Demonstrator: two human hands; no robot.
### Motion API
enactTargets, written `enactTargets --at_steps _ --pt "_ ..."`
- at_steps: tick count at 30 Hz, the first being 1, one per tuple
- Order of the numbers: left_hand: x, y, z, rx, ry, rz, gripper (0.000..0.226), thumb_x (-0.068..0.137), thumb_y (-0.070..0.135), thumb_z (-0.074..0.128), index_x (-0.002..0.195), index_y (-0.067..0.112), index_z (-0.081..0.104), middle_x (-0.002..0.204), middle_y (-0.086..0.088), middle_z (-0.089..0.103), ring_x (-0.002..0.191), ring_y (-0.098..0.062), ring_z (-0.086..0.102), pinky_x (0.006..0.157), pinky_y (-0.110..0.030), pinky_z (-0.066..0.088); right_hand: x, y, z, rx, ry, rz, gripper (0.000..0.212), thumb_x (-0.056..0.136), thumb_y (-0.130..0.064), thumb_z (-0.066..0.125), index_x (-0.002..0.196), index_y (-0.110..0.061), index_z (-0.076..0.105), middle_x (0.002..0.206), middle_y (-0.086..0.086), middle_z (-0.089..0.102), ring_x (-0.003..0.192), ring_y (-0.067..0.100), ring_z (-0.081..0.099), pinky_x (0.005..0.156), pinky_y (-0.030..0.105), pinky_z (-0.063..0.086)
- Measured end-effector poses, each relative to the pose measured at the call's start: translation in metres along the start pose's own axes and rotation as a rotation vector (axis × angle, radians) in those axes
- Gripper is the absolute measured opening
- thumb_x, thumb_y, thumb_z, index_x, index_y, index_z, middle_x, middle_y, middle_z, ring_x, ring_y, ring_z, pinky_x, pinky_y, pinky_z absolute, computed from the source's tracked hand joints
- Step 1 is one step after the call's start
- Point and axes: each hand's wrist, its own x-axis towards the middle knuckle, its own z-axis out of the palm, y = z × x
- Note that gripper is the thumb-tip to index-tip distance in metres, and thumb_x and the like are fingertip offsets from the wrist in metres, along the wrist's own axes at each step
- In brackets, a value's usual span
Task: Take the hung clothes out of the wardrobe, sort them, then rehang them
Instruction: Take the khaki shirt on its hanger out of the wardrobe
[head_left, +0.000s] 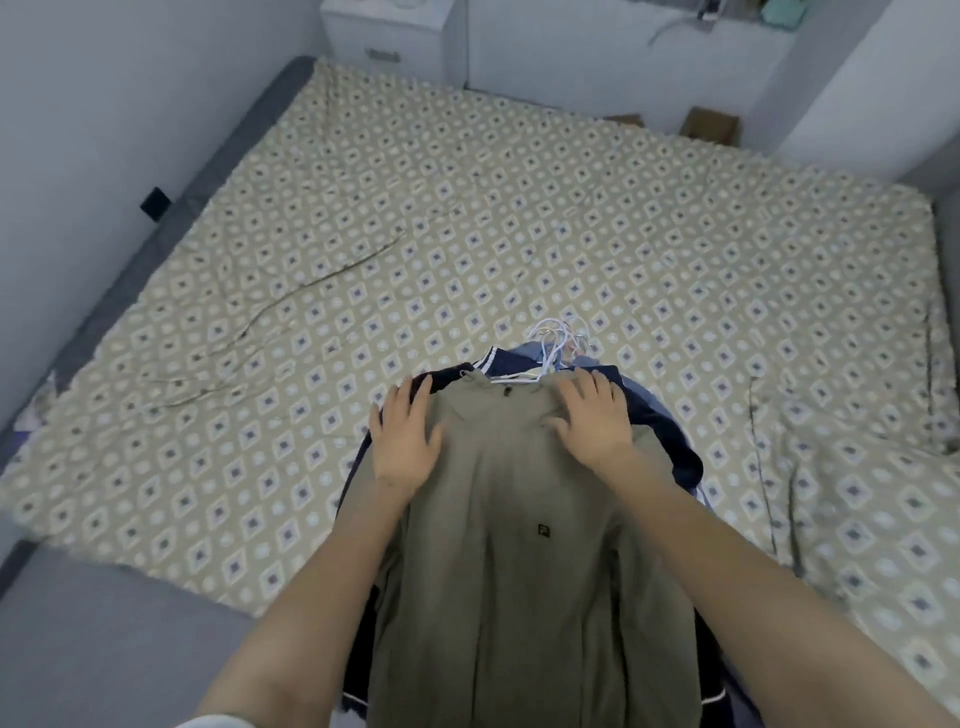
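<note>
A pile of clothes on hangers lies on the near edge of the bed. On top is an olive-green garment with a small dark logo on its chest. Dark navy clothes stick out beneath it on both sides. A bunch of white hanger hooks pokes out past the collars. My left hand rests flat on the green garment's left shoulder with fingers spread. My right hand presses on its right shoulder, fingers straight.
The bed has a beige sheet with a diamond pattern and takes up most of the view. White walls close it in at left and back. A white cabinet stands behind the bed, a cardboard box at the back right.
</note>
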Motion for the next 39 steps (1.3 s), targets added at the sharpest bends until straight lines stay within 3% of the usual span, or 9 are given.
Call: enactTargets --at_steps 6,11,18,28,33,39 --pt "-0.077 -0.013 -0.054 0.015 0.135 -0.189 0.065 0.102 0.044 0.043 0.158 0.026 0.016 0.166 -0.003 0.009 0.153 -0.024 0.002 0.121 -0.050 -0.006 -0.020 -0.067 -0.058 -0.061 0.015 -0.212 0.068 0.101 -0.048 0.038 0.157 -0.025 0.008 0.163 0.009 0.010 0.150 0.032 0.004 0.120 0.048 0.005" --pt "-0.159 -0.035 -0.104 0.051 0.236 -0.430 0.066 0.102 0.053 0.032 0.158 0.028 0.008 0.166 0.002 0.002 0.153 -0.021 -0.004 0.121 -0.050 -0.008 -0.057 -0.143 -0.088 -0.135 0.057 -0.440 0.071 0.099 -0.055 0.038 0.157 -0.027 0.007 0.163 0.008 0.012 0.150 0.031 0.009 0.120 0.049 0.010" --pt "-0.308 -0.082 -0.164 0.004 0.462 -0.698 0.070 0.098 0.057 0.034 0.158 0.027 0.013 0.166 0.000 0.009 0.153 -0.021 -0.001 0.119 -0.049 -0.011 -0.148 -0.282 -0.099 -0.154 0.081 -0.775 0.073 0.097 -0.059 0.037 0.156 -0.028 0.009 0.163 0.006 0.010 0.150 0.031 0.006 0.119 0.048 0.014" --pt "-0.593 -0.128 -0.180 0.030 0.690 -1.202 0.071 0.100 0.050 0.044 0.158 0.027 0.011 0.166 0.001 0.009 0.153 -0.021 0.000 0.119 -0.052 -0.007 -0.376 -0.454 -0.051 -0.232 0.069 -1.343 0.072 0.095 -0.054 0.047 0.155 -0.027 0.017 0.162 0.009 0.017 0.149 0.030 0.011 0.118 0.047 0.018" --pt "-0.733 -0.124 -0.158 0.003 0.789 -1.395 0.069 0.100 0.052 0.042 0.158 0.029 0.011 0.166 0.002 0.009 0.153 -0.021 -0.001 0.121 -0.053 -0.006 -0.514 -0.496 -0.010 -0.313 0.023 -1.592 0.072 0.097 -0.054 0.044 0.156 -0.026 0.014 0.161 0.008 0.016 0.149 0.030 0.011 0.118 0.046 0.017" --pt "-0.890 -0.104 -0.128 -0.001 0.834 -1.609 0.070 0.100 0.054 0.040 0.158 0.030 0.010 0.166 0.002 0.009 0.153 -0.022 0.002 0.120 -0.052 -0.003 -0.669 -0.514 0.041 -0.224 -0.113 -1.760 0.065 0.097 -0.051 0.046 0.152 -0.021 0.027 0.152 0.009 0.034 0.141 0.030 0.028 0.108 0.044 0.033"
